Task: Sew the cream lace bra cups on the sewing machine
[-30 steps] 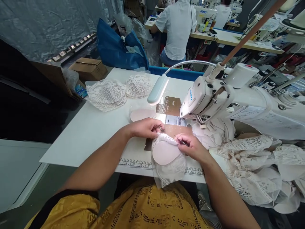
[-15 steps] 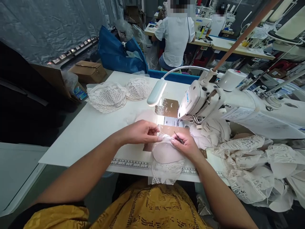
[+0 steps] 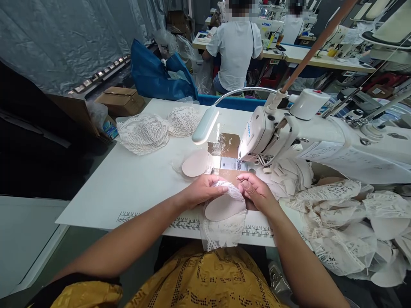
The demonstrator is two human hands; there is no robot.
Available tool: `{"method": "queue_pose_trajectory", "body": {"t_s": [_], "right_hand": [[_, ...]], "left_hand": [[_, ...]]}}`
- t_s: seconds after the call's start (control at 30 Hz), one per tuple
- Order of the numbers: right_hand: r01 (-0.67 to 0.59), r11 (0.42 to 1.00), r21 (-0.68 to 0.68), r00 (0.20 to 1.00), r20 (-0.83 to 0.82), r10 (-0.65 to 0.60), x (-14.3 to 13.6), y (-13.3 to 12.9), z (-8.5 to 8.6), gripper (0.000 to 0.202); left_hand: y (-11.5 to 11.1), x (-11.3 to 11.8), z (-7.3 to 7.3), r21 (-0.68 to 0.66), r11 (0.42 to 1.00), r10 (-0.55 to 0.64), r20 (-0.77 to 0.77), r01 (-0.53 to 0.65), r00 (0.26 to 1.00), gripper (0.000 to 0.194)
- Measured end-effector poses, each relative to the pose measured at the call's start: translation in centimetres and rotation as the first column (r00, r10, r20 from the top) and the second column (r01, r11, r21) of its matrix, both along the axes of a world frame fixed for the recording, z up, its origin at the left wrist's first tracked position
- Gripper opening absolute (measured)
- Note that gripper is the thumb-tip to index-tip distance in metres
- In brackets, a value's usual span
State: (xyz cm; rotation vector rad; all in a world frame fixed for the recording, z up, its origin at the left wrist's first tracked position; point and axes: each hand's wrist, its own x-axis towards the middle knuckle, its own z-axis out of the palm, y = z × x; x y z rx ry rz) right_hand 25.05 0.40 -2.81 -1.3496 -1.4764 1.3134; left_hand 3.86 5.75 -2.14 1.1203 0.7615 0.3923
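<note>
White sewing table (image 3: pixel 138 179) spreads before me, a printed ruler strip (image 3: pixel 186 223) along its near edge. Over that strip lies the lace panel (image 3: pixel 224 235), its lower end reaching the table's rim, with a smooth oval foam pad (image 3: pixel 224 209) resting on it, directly in front of me.

At the upper edge of the lace, my left hand (image 3: pixel 207 188) has thumb and forefinger closed on the trim. My right hand (image 3: pixel 257 192) is curled at the upper right corner, thumb near the forefinger; I cannot tell whether it pinches the lace or hides something in the palm.

Both pieces should weigh almost nothing. I judge the lace limp, slippery and easily snagged, so it is best held by its denser border, close to the fingertips; the pad looks springy and would take a light press at its rim without creasing.

Just beyond, another pale pad (image 3: pixel 195 163) lies left of the JUKI sewing machine (image 3: pixel 266 132), with heaped lace pieces (image 3: pixel 346 226) to the right. Farther off sit moulded lace cups (image 3: pixel 144 132), then a blue bag (image 3: pixel 160 72) and a white-shirted co-worker (image 3: pixel 236 53) seated at another bench.
</note>
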Motion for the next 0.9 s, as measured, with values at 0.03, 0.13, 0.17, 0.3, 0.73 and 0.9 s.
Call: {"method": "queue_pose_trajectory", "body": {"t_s": [0.03, 0.13, 0.17, 0.3, 0.73, 0.9], "right_hand": [[-0.006, 1.0, 0.008, 1.0, 0.03, 0.006, 0.2, 0.0, 0.2, 0.041], [-0.046, 0.999, 0.007, 0.996, 0.072, 0.045, 0.6, 0.1, 0.4, 0.04], [-0.06, 0.998, -0.002, 0.996, 0.068, 0.06, 0.7, 0.1, 0.4, 0.04], [-0.099, 0.994, -0.036, 0.994, 0.051, 0.1, 0.8, 0.1, -0.2, 0.038], [-0.143, 0.987, 0.074, 0.983, 0.129, 0.133, -0.7, 0.2, 0.5, 0.026], [-0.088, 0.991, 0.103, 0.988, 0.133, 0.074, -1.2, 0.2, -0.1, 0.02]], "left_hand": [[0.0, 0.0, 0.0, 0.004, 1.0, -0.006, 0.008, 0.006, 1.0, 0.038], [0.0, 0.0, -0.2, 0.055, 0.998, -0.016, 0.017, 0.015, 1.0, 0.037], [0.0, 0.0, -0.2, 0.079, 0.997, -0.023, 0.018, 0.022, 1.0, 0.036], [-0.1, 0.0, -0.5, 0.133, 0.989, -0.064, 0.018, 0.061, 0.998, 0.037], [-0.2, 0.2, -0.9, 0.132, 0.989, -0.061, -0.02, 0.063, 0.998, 0.035], [-0.2, 0.4, -1.0, 0.176, 0.98, -0.084, -0.035, 0.089, 0.996, 0.035]]}}
